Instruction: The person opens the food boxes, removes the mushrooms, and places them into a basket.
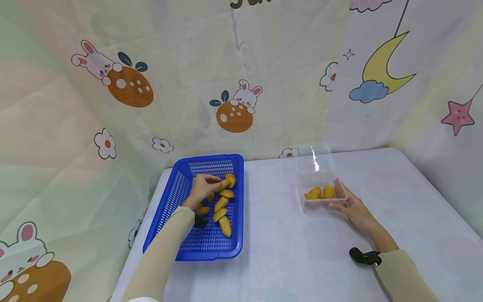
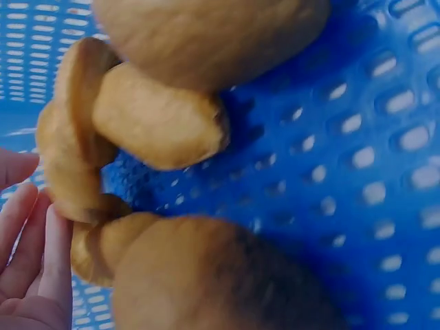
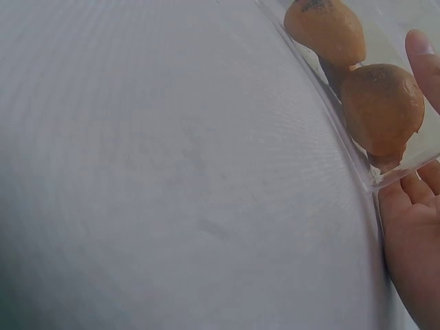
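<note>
In the blue plastic basket, my left hand reaches to the far right part and pinches a yellow-brown mushroom between thumb and fingers. Close up, the left wrist view shows those fingers against the mushroom's edge. Several more mushrooms lie below it in the basket, beside a dark green lump of unclear kind. On the right, my right hand holds a clear plastic box by its near right corner. Two mushrooms lie inside the box.
The box's clear lid stands raised at its back. A white cloth covers the table, and a printed curtain hangs behind and at both sides. A black device is at my right wrist.
</note>
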Motion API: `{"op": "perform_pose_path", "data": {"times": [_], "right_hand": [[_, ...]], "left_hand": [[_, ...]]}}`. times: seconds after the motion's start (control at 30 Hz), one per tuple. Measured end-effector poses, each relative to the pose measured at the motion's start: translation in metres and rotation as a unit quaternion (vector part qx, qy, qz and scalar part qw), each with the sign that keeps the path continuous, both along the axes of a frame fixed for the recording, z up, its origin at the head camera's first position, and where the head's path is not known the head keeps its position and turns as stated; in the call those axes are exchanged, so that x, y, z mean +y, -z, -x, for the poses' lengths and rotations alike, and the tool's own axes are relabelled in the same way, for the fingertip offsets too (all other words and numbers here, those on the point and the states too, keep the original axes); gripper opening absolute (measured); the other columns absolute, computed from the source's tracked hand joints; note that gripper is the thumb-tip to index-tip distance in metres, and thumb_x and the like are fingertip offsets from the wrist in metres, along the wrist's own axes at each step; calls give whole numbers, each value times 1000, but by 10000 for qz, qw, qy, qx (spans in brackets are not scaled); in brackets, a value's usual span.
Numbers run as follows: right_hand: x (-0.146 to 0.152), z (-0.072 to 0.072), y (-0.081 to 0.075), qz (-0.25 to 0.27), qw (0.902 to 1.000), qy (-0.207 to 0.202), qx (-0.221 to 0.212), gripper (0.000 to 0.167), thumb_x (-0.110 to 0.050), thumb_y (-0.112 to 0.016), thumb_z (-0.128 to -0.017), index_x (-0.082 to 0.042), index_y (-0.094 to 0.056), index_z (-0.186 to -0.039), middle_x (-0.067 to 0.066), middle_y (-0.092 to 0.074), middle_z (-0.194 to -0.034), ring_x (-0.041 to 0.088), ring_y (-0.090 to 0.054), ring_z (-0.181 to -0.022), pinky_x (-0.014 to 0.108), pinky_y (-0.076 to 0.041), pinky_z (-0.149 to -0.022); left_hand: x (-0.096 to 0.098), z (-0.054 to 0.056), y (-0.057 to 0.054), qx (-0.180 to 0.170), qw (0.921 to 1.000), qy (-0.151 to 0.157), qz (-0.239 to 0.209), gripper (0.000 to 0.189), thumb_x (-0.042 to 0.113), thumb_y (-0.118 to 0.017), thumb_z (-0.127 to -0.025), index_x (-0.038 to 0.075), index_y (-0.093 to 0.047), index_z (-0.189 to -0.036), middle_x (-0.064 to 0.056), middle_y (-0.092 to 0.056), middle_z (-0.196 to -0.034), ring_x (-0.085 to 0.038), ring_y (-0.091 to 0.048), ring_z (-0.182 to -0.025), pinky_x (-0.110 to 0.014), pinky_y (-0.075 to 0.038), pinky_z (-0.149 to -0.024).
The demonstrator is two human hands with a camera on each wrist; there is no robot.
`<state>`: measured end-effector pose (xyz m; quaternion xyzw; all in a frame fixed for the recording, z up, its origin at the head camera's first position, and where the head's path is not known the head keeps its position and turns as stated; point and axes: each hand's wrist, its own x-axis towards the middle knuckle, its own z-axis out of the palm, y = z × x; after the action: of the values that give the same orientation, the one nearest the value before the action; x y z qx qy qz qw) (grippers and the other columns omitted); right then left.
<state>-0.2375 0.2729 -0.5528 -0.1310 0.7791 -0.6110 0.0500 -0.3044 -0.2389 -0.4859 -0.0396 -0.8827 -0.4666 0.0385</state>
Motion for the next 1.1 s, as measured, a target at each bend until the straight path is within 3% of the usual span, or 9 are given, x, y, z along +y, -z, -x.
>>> {"op": "perform_pose_path", "data": {"times": [0.13, 0.27, 0.43, 0.63, 0.77, 0.9, 1.1], "right_hand": [[0, 1, 2, -20, 10000, 18, 22, 89, -15, -67, -97, -20, -5, -161, 22, -4, -163, 39, -5, -148, 3, -28, -101], [1, 1, 3, -70, 10000, 32, 24, 90, -16, -67, -97, -21, -5, -161, 21, -3, -163, 38, -5, -148, 3, -27, -101], [2, -1, 3, -108, 9999, 39, -18, 90, -18, -68, -97, -22, -5, -161, 20, -4, -163, 39, -5, -148, 3, -24, -102], [1, 1, 1, -209, 9997, 83, -78, 90, -20, -68, -97, -26, -5, -161, 18, -6, -164, 40, -5, -148, 1, -21, -101], [0, 1, 0, -213, 9996, 76, -139, 91, -22, -69, -96, -23, -5, -161, 17, -6, -164, 40, -5, -148, 1, -23, -101], [0, -1, 0, -211, 9996, 85, -189, 92, -23, -70, -96, -25, -5, -161, 16, -6, -164, 38, -5, -149, 1, -21, -102], [2, -1, -1, -214, 9995, 141, -171, 91, -23, -70, -96, -31, -6, -161, 14, -5, -164, 36, -3, -149, 1, -18, -103]], "left_hand": [[-3, 0, -13, 64, 9999, -25, -145, 29, 12, -78, -88, -3, -73, -112, -16, -72, -109, -29, -69, -101, -41, -56, -88], [4, 4, -33, 254, 9993, 142, -229, 33, 15, -78, -88, -1, -71, -117, -19, -70, -116, -29, -66, -106, -44, -54, -94], [23, 11, -60, 366, 9956, 820, -260, 39, 22, -77, -90, 3, -69, -123, -16, -68, -122, -25, -63, -112, -43, -51, -98], [68, 16, -84, 362, 9814, 1782, -607, 37, 17, -77, -90, 7, -69, -124, -10, -69, -122, -26, -63, -114, -35, -54, -94], [103, 17, -90, 312, 9707, 2261, -751, 37, 11, -77, -88, 5, -69, -124, -6, -69, -119, -26, -64, -113, -31, -55, -92], [136, 17, -92, 322, 9563, 2810, -737, 40, 3, -76, -87, -1, -66, -125, -15, -68, -121, -28, -64, -113, -31, -54, -93], [186, 18, -85, 222, 9354, 3479, -585, 37, -3, -75, -86, -2, -68, -122, -15, -69, -120, -24, -65, -109, -27, -55, -89]]}}
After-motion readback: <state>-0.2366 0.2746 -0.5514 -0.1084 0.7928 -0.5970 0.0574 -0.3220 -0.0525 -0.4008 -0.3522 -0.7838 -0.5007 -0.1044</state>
